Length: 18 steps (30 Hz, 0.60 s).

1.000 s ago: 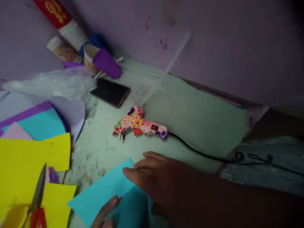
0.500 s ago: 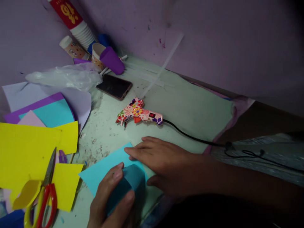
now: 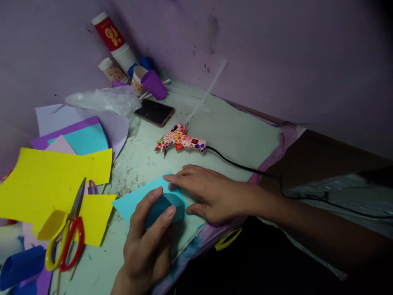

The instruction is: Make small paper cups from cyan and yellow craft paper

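At the near edge of a pale green counter [image 3: 242, 135], a blue paper sheet [image 3: 133, 200] lies between a person's two bare hands. The left hand [image 3: 149, 239] is half curled, index finger and thumb spread on either side of a curled blue piece [image 3: 177, 201] that it holds on the sheet; whether the two are joined is hard to tell. The right hand [image 3: 207, 192] is open, palm down, its fingertips resting on the sheet's far corner. Just beyond sits a flowered glue gun [image 3: 182, 140], its black cord [image 3: 236, 164] trailing right. To the left, scissors [image 3: 73, 221] with red and yellow handles lie on yellow paper [image 3: 52, 176].
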### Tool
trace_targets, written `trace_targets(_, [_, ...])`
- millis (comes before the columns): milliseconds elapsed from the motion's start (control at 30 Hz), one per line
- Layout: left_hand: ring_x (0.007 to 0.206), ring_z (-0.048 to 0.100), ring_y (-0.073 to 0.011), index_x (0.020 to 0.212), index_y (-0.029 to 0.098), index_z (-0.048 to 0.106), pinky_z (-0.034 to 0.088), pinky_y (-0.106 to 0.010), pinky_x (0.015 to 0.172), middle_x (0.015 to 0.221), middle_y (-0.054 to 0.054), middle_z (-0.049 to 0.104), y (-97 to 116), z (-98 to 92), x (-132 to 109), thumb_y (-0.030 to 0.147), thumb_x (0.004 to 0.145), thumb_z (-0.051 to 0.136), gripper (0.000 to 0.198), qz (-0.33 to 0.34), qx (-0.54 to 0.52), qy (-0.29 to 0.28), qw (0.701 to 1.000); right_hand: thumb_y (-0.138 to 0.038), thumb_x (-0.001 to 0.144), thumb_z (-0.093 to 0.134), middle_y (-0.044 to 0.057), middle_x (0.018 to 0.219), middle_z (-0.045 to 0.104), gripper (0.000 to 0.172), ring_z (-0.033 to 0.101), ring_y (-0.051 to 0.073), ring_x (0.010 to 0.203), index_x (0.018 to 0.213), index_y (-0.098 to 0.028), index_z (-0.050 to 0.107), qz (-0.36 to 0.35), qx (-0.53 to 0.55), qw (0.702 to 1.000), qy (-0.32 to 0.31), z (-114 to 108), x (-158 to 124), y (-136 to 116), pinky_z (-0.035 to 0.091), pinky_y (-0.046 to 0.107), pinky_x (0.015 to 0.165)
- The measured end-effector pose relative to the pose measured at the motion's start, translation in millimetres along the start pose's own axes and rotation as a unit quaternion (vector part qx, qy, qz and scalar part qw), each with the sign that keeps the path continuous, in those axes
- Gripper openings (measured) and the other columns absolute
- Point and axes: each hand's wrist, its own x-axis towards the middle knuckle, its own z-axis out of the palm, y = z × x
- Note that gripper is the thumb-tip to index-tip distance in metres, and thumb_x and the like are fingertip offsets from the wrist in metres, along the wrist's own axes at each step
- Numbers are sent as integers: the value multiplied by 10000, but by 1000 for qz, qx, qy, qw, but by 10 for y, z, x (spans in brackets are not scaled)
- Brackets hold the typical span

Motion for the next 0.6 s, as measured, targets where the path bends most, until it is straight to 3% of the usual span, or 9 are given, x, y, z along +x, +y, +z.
trace_targets(267, [1231,469,-211,1332,254,460,432,-364,1009,1407,-78,420,20,0,51,-60,742,553,675,21,-18,12,1000,-85,799,513,145,1124,627,558,509,250,1040,1350,-73,421,-44,-17,998,36,48,-10,76,419,414,933])
trace_targets(400, [1236,457,-209,1298,207,489,422,-354,1018,1382,-102,437,31,4,94,-12,785,535,560,43,-28,20,998,-10,705,463,146,1105,615,636,529,237,1005,1337,-74,427,-60,-31,997,39,77,-5,120,445,402,890])
trace_targets(600, [1260,432,-207,1279,210,473,417,-395,1021,1374,-123,425,24,21,82,27,829,501,486,51,-53,17,997,-4,671,422,123,1213,582,673,518,242,1118,1330,-140,433,-59,-53,996,50,113,-7,151,425,443,941])
